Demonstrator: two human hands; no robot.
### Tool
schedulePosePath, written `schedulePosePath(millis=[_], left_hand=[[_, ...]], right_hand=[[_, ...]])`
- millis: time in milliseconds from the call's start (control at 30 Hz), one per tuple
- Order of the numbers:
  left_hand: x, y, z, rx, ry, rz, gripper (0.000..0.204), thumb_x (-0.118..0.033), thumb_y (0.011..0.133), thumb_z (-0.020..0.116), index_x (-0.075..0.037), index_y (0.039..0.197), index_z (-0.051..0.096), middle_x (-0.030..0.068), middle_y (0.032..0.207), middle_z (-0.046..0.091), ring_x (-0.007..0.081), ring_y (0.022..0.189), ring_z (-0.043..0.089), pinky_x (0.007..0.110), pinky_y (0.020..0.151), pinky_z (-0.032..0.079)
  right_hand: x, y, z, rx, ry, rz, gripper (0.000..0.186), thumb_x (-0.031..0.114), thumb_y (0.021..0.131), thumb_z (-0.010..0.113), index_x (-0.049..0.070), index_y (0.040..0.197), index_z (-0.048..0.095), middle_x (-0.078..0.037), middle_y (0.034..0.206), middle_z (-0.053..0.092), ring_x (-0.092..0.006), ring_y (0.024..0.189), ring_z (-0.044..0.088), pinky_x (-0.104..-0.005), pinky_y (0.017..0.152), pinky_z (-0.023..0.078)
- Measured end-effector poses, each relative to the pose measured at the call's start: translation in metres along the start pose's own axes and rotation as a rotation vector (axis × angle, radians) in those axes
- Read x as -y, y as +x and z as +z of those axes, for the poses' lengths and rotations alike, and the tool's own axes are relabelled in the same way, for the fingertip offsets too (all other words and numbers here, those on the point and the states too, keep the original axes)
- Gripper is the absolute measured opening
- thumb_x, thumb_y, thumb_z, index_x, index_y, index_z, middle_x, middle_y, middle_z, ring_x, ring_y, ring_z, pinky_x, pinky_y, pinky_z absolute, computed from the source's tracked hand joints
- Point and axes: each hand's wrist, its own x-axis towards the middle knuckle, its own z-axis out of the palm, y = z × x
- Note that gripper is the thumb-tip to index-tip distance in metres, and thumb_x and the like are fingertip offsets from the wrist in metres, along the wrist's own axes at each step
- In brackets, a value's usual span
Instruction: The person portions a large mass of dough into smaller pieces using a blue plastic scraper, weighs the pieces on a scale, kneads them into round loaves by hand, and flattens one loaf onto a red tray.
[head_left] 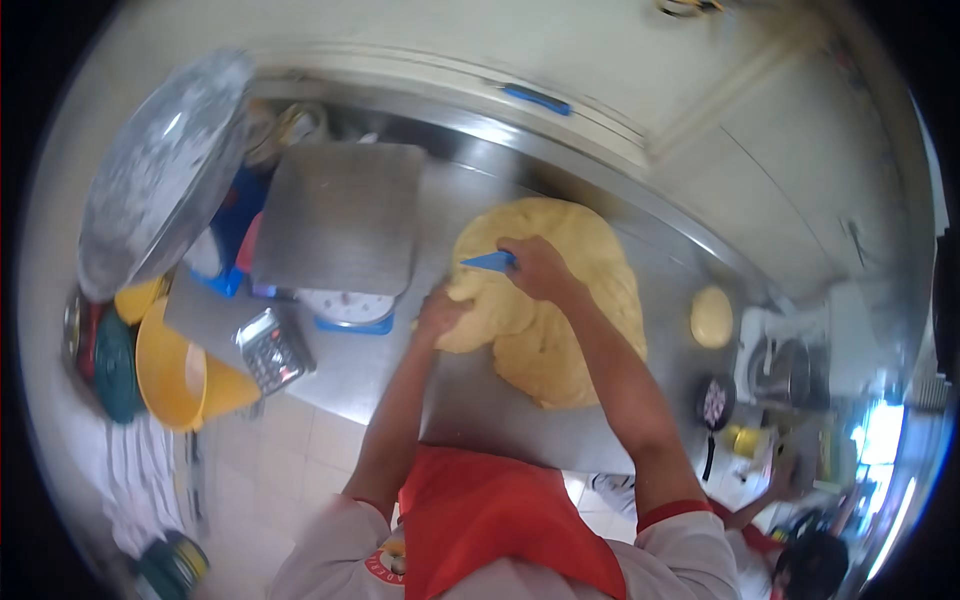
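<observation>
Lower middle – a round red badge (385,564) with pale lettering on the white shirt (322,552); left of centre – calculator (270,353) and scale dial (347,307), markings too small to read

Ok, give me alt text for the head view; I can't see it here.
A person's right hand holds a blue scraper over a large mass of yellow dough on a metal counter, the left hand against its left edge. To the left sit a scale with a square metal platter, a calculator and a yellow pitcher.
</observation>
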Motion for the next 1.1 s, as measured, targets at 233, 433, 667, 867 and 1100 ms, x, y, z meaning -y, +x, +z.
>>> schedulePosePath(millis=[233,433,667,867,1100], left_hand=[[0.021,-0.092,-0.004,-0.101,0.276,-0.025,0.045,-0.037,0.080,0.071,-0.007,0.113,0.066,0.0211,0.109,0.068,0.0392,0.100,0.065,0.048,0.090,0.049],[-0.019,-0.201,-0.020,0.054,-0.125,-0.176,0.058,-0.030,0.082,0.073,0.001,0.127,0.056,0.0259,0.109,0.065,0.0447,0.105,0.060,0.049,0.095,0.047],[-0.109,-0.148,-0.068,-0.191,0.278,0.216,0.076,-0.044,0.073,0.079,0.001,0.128,0.053,0.0223,0.125,0.060,0.0373,0.127,0.049,0.048,0.104,0.042],[-0.094,-0.060,-0.015,0.322,0.516,-0.060,0.064,-0.053,0.077,0.070,-0.004,0.117,0.065,0.0217,0.114,0.066,0.0331,0.108,0.062,0.043,0.096,0.045],[-0.034,-0.153,-0.043,0.261,0.511,-0.055,0.058,-0.051,0.076,0.073,-0.003,0.106,0.065,0.0188,0.091,0.071,0.0374,0.092,0.068,0.046,0.087,0.052]], right_hand=[[0.023,0.035,0.137,0.513,-0.357,-0.389,0.031,0.007,0.080,0.060,0.018,0.107,0.069,-0.016,0.089,0.070,-0.0345,0.087,0.069,-0.0469,0.078,0.054],[-0.003,0.016,0.174,0.383,-0.367,-0.152,0.023,0.014,0.084,0.062,0.008,0.105,0.068,-0.017,0.095,0.071,-0.0374,0.096,0.068,-0.0491,0.086,0.052],[-0.020,0.009,0.052,0.276,-0.095,-0.025,0.019,0.011,0.080,0.064,0.002,0.096,0.067,-0.025,0.098,0.067,-0.0418,0.093,0.065,-0.0487,0.084,0.051],[-0.053,-0.011,0.087,0.479,-0.335,-0.174,0.019,0.011,0.073,0.064,0.003,0.089,0.070,-0.022,0.089,0.069,-0.0416,0.084,0.067,-0.0493,0.075,0.054],[-0.031,-0.014,0.155,0.257,-0.344,-0.016,0.020,0.018,0.073,0.064,0.004,0.087,0.071,-0.021,0.089,0.070,-0.0401,0.086,0.068,-0.0473,0.081,0.054]])
